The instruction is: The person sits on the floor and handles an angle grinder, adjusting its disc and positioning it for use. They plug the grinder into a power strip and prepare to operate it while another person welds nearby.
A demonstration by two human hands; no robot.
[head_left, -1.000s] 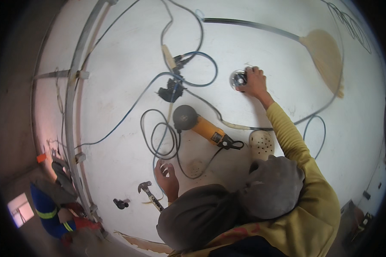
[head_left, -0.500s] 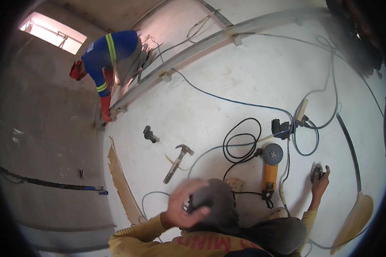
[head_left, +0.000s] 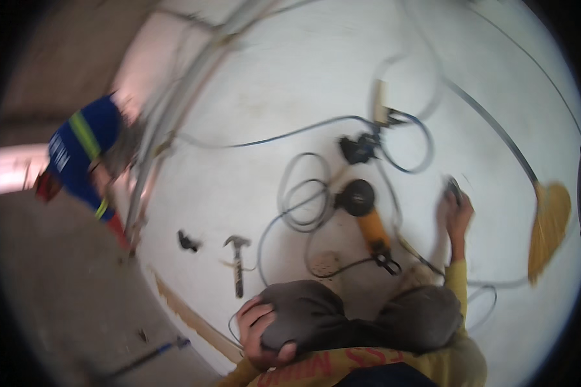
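My left hand rests on my left knee, fingers spread over the grey trousers, holding nothing. Out to the right, my right hand closes round a small dark rounded object, held low over the white floor; blur hides its exact kind. Between the hands, in front of my knees, lies an angle grinder with an orange body and a dark disc. A claw hammer lies on the floor beyond my left hand. Past it is a small black piece.
A blue-grey cable and a black coiled cord cross the floor near a black part. A broom lies at right. At far left, a person in blue bends beside a long metal beam.
My left hand has come down from the air onto my knee. My right hand still holds the dark object. The view has turned, shifting the scene, and is blurred.
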